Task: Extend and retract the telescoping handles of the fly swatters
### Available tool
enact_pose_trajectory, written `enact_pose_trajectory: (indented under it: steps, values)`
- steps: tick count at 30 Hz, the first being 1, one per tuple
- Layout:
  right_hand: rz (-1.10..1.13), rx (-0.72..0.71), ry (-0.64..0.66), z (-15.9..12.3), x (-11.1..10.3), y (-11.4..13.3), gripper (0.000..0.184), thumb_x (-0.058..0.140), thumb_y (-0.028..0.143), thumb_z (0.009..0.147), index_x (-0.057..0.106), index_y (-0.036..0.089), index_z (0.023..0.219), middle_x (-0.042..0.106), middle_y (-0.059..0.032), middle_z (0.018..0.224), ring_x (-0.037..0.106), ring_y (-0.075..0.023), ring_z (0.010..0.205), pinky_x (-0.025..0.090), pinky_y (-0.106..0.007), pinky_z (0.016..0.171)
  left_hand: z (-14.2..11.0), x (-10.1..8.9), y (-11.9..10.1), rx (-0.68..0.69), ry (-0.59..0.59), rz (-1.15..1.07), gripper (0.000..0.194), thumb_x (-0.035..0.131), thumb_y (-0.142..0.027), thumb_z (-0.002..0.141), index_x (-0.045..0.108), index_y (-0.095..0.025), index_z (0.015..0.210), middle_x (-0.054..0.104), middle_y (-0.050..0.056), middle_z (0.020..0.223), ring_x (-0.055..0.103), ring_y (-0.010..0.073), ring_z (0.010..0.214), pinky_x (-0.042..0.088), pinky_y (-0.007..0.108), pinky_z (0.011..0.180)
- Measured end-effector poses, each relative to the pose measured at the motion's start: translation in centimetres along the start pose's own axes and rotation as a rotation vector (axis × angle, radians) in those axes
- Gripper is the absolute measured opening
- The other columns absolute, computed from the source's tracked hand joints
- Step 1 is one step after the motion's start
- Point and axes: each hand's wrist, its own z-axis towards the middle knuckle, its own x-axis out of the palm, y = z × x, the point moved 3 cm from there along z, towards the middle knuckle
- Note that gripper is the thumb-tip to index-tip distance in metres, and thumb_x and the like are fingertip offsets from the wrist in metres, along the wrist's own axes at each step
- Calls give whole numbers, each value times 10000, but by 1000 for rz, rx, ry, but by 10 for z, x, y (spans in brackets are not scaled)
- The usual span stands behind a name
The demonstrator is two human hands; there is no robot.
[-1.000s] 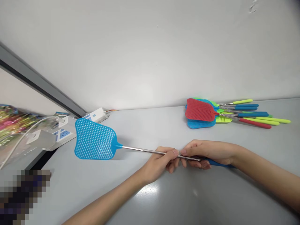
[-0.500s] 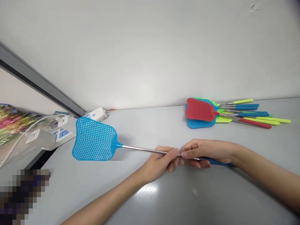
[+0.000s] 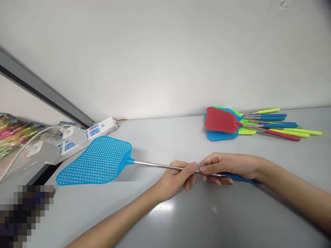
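A blue fly swatter (image 3: 97, 162) with a perforated head and a thin metal shaft extends across the middle of the view, held above the grey table (image 3: 168, 141). My left hand (image 3: 178, 177) is closed, pinching the shaft between thumb and fingers. Just to its right, my right hand (image 3: 223, 167) grips the same shaft, with the dark blue handle running under the palm toward the wrist. The swatter's head points left and is tilted. Behind my right hand lies a pile of fly swatters (image 3: 222, 120) in red, blue and yellow-green, handles to the right.
A white power strip (image 3: 102, 127) with plugged-in adapters (image 3: 45, 151) and a white cable lies along the left edge. Beyond it are colourful items in clear plastic bags (image 3: 15, 137). A pale wall (image 3: 165, 62) rises behind the table. Something at the lower left is pixelated.
The blue swatter's head has turned about its shaft, its near edge dropping left and down, uncovering more of the power strip. Both hands stay in nearly the same place.
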Motion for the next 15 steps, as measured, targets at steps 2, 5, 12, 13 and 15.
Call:
enact_pose_trajectory:
  steps: [2, 5, 12, 13, 15]
  values:
    - [3, -1, -4, 0, 0, 0, 288, 460, 394, 782, 535, 118, 745, 468, 20, 561, 337, -24, 373, 216, -183, 372, 0, 0, 0, 5, 6, -10, 454, 333, -396, 830, 513, -126, 513, 381, -33, 392, 378, 69, 406, 309, 211, 467]
    - [10, -4, -5, 1, 0, 0, 297, 465, 405, 777, 540, 119, 748, 474, 19, 557, 341, -28, 376, 211, -186, 367, 0, 1, -1, 10, 17, -6, 437, 348, -400, 824, 535, -121, 545, 383, -35, 401, 374, 66, 402, 305, 207, 454]
    - [82, -3, 0, 2, -1, -1, 306, 475, 410, 768, 567, 118, 788, 471, 26, 540, 334, -25, 350, 205, -187, 350, 1, 1, -3, -23, 10, -81, 432, 359, -420, 814, 536, -114, 566, 459, -12, 465, 409, 63, 381, 324, 207, 428]
    - [86, -4, 4, 2, -1, -1, 310, 476, 411, 767, 573, 116, 787, 473, 26, 541, 332, -24, 347, 205, -187, 348, 1, 1, -3, -33, 11, -86, 435, 360, -422, 812, 533, -114, 559, 469, -9, 470, 423, 65, 376, 327, 208, 427]
    - [91, -2, 7, 2, -1, -2, 316, 476, 409, 768, 581, 112, 795, 475, 25, 539, 329, -22, 341, 203, -187, 342, 1, 1, -4, -41, 13, -88, 440, 362, -420, 813, 533, -113, 548, 474, -10, 450, 440, 69, 371, 337, 211, 439]
